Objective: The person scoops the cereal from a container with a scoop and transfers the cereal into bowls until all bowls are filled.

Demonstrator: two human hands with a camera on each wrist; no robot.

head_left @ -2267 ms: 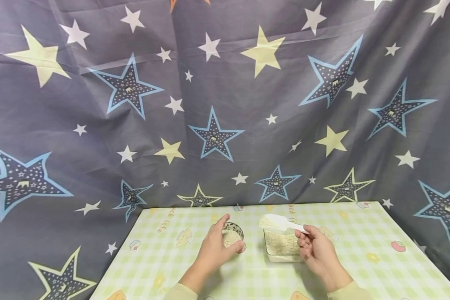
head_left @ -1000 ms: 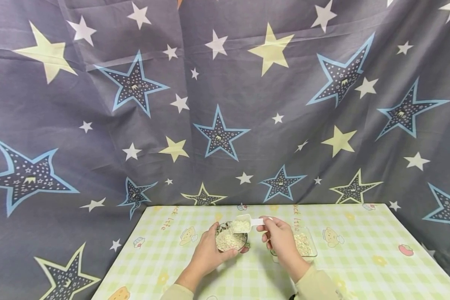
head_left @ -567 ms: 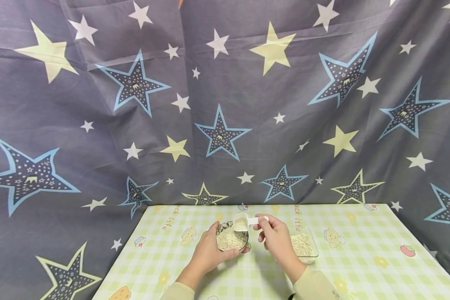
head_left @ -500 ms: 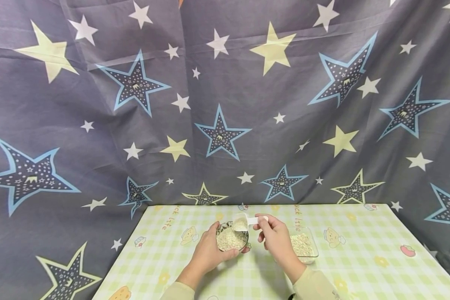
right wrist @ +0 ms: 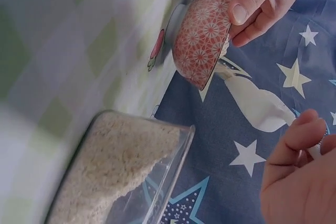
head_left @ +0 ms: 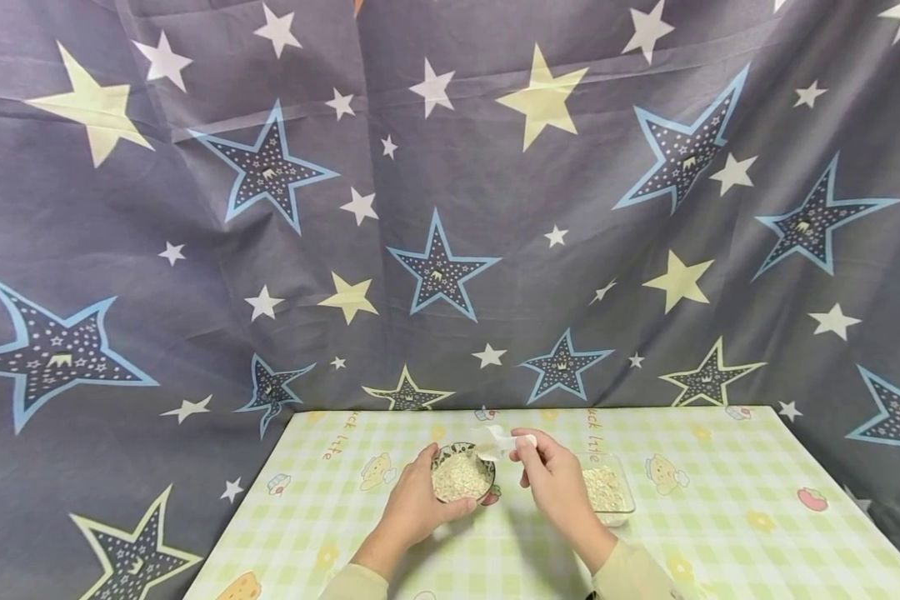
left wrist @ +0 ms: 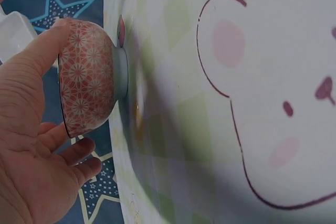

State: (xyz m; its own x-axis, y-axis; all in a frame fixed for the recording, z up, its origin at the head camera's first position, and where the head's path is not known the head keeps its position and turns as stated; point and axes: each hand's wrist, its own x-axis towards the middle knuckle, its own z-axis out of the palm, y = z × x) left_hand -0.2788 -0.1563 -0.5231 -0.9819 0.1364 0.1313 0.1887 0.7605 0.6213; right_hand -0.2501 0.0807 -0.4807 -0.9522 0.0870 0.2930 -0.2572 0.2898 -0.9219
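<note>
My left hand [head_left: 412, 504] holds a small bowl [left wrist: 86, 77], thumb on the near rim and fingers round the far side. Outside, the bowl has a red flower pattern; pale oat flakes [head_left: 461, 479] fill much of it. Between thumb and fingers my right hand [head_left: 558, 483] pinches the handle of a white scoop [right wrist: 257, 103]. Its head is tipped over on the bowl's right rim side, and its mouth points toward the flakes. In the left wrist view the bowl's foot sits right at the tablecloth.
To the right, partly behind my right hand, stands a clear rectangular container [head_left: 630, 500] with more oat flakes [right wrist: 121, 156]. A green checked cloth [head_left: 720, 533] covers the table. A dark star-patterned curtain [head_left: 450, 192] hangs behind the table's far edge.
The scoop, heaped with flakes, has moved left from over the container to the bowl and turned over, emptying flakes there. My left hand has stayed on the bowl.
</note>
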